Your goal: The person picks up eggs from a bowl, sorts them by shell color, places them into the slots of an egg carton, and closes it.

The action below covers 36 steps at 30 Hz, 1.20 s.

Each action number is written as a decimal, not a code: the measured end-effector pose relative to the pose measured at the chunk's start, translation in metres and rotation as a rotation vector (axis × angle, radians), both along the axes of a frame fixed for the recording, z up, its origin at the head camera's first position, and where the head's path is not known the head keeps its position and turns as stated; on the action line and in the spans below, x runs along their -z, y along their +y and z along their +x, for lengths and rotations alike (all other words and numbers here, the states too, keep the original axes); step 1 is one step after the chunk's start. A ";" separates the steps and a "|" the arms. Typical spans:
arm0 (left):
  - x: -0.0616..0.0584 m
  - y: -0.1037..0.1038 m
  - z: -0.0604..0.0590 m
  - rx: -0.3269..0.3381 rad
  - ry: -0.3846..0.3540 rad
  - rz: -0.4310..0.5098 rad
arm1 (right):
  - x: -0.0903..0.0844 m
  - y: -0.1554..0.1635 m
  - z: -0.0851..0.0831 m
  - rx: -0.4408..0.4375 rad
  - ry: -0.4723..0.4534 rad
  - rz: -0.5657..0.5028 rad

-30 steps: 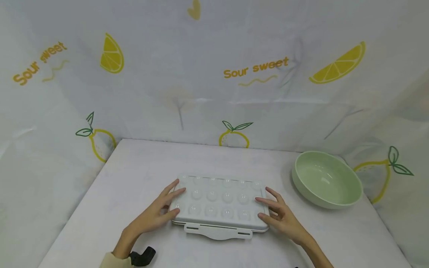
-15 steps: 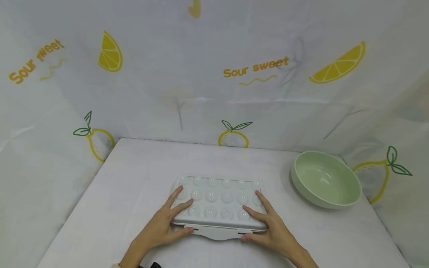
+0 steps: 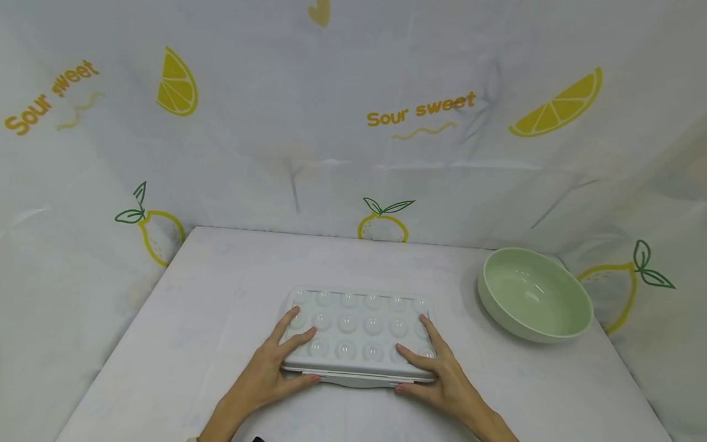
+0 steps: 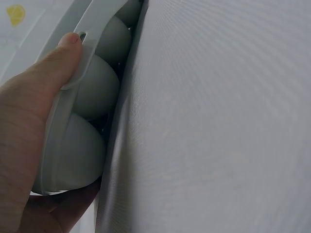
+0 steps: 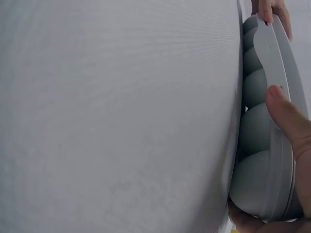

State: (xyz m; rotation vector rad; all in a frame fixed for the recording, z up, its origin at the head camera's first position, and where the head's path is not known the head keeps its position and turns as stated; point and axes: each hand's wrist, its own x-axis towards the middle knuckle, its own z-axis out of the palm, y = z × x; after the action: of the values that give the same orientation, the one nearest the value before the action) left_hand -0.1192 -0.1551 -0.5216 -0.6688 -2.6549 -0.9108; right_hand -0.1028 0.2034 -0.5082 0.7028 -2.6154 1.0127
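A white lidded tray (image 3: 359, 325) with rows of round domes lies flat on the white table (image 3: 221, 276), near its front edge. My left hand (image 3: 287, 359) holds the tray's front left corner, fingers on the lid and thumb against the front latch flap (image 3: 359, 380). My right hand (image 3: 420, 368) holds the front right corner the same way. The left wrist view shows the left thumb (image 4: 43, 82) pressed on the flap above the tray's (image 4: 87, 92) rounded cups. In the right wrist view the right thumb (image 5: 289, 116) lies on the tray's (image 5: 257, 126) flap.
An empty pale green bowl (image 3: 533, 294) stands at the back right of the table. A white cloth printed with lemons (image 3: 386, 123) walls the table on three sides.
Both hands slid from the tray's sides onto its front corners. The thumbs came onto the latch flap, which now lies folded up against the tray's front instead of jutting out.
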 end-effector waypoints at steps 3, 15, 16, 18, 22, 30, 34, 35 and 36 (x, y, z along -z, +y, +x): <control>-0.002 0.001 0.000 -0.002 0.003 -0.004 | 0.000 0.000 0.000 0.006 -0.005 -0.006; 0.000 0.000 -0.001 0.009 -0.004 -0.011 | 0.005 0.003 0.000 0.002 0.020 0.021; 0.000 0.000 -0.001 0.011 -0.008 -0.009 | 0.005 0.003 0.000 0.000 0.022 0.023; 0.000 0.000 0.000 0.014 -0.016 -0.002 | 0.005 0.003 0.001 -0.004 0.022 0.024; 0.000 0.000 0.000 0.013 -0.017 0.003 | 0.005 0.003 0.001 -0.005 0.028 0.024; 0.001 0.001 0.001 -0.002 0.015 -0.001 | 0.007 0.002 -0.001 0.009 0.073 0.034; 0.003 0.000 -0.001 -0.003 0.060 -0.010 | 0.009 0.003 -0.001 0.009 0.092 0.044; 0.004 -0.001 -0.002 -0.003 0.073 -0.014 | 0.009 0.003 -0.001 0.008 0.098 0.048; 0.004 -0.001 -0.002 -0.002 0.086 -0.019 | 0.010 0.003 -0.002 0.006 0.105 0.051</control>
State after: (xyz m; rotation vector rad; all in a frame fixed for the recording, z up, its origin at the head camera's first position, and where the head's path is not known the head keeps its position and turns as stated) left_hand -0.1213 -0.1565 -0.5260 -0.6932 -2.5910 -0.8383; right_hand -0.1044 0.2064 -0.5178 0.7384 -2.5590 0.8857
